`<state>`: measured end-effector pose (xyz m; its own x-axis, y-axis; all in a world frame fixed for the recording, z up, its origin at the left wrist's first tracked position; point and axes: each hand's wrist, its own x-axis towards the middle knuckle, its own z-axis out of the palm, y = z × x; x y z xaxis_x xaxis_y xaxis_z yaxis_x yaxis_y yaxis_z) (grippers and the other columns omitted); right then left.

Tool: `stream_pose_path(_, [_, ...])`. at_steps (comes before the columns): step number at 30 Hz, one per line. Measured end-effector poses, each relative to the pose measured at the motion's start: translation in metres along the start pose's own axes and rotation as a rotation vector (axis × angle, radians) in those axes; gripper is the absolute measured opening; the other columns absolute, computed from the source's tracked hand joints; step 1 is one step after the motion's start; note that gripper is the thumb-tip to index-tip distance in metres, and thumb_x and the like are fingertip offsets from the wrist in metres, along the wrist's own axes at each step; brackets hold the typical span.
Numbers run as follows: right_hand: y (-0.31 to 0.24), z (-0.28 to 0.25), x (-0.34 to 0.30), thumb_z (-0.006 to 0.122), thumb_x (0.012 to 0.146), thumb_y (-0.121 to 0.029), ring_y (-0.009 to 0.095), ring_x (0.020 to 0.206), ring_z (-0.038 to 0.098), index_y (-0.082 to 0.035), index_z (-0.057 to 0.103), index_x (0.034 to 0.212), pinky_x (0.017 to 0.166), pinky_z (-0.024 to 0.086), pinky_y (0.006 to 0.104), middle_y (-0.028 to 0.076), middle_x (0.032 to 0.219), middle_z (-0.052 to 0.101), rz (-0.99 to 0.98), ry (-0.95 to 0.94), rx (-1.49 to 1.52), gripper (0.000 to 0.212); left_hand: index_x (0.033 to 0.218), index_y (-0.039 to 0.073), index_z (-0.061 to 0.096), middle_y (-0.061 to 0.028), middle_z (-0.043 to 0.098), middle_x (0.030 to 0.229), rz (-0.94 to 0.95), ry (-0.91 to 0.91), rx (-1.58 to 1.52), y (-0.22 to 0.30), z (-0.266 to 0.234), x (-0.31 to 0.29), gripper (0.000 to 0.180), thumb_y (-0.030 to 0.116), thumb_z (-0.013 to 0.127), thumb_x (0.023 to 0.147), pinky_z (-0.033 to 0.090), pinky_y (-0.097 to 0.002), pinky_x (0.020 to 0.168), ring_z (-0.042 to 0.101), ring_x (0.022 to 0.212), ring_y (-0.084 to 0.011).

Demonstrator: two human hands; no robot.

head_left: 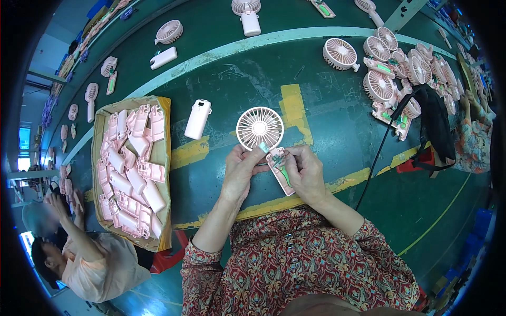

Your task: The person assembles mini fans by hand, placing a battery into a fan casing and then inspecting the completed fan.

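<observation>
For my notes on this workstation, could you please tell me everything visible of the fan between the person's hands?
The fan is pale pink and looks plastic. Its round head has radiating slats around a plain central disc; the handle is open, exposing greenish parts and a bright green strip. The head points away from the person above the dark green table, the handle slanting toward their right. The left hand grips near the joint; the right hand touches the handle's upper end.
</observation>
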<state>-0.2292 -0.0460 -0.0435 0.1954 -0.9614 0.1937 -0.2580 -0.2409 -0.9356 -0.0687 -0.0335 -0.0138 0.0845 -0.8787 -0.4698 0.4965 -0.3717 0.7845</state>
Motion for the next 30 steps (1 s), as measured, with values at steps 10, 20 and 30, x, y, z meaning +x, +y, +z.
stream_pose_path(10, [-0.015,-0.031,0.018,0.054,0.094,-0.021,0.014,0.093,0.062,0.000,0.047,0.125,0.077,0.051,0.0237,0.007,0.107,0.061,0.707,-0.635,0.622,0.038,0.110,-0.005,0.045,-0.0134,0.063,0.095,-0.002,-0.004,0.008,0.006,0.001,-0.002,0.041,0.021,0.065,0.086,0.055,-0.0285,0.069,0.065,0.082,-0.0170])
stream_pose_path(20, [-0.028,-0.028,0.027,0.050,0.095,-0.027,0.015,0.086,0.064,0.002,0.050,0.119,0.071,0.054,0.0257,0.011,0.102,0.062,0.876,-0.491,1.006,0.038,0.109,-0.006,0.045,-0.0140,0.063,0.092,0.000,0.008,0.083,0.006,-0.004,0.002,0.039,0.017,0.065,0.086,0.054,-0.0288,0.068,0.064,0.076,-0.0175])
stream_pose_path(30, [-0.014,-0.014,0.018,0.054,0.094,-0.022,0.010,0.075,0.061,-0.001,0.056,0.097,0.061,0.051,0.0225,0.006,0.087,0.062,0.807,-0.380,0.799,0.021,0.110,-0.008,0.044,-0.0147,0.063,0.091,-0.054,-0.008,0.314,0.013,-0.004,-0.001,0.040,0.016,0.065,0.085,0.054,-0.0292,0.066,0.064,0.077,-0.0177])
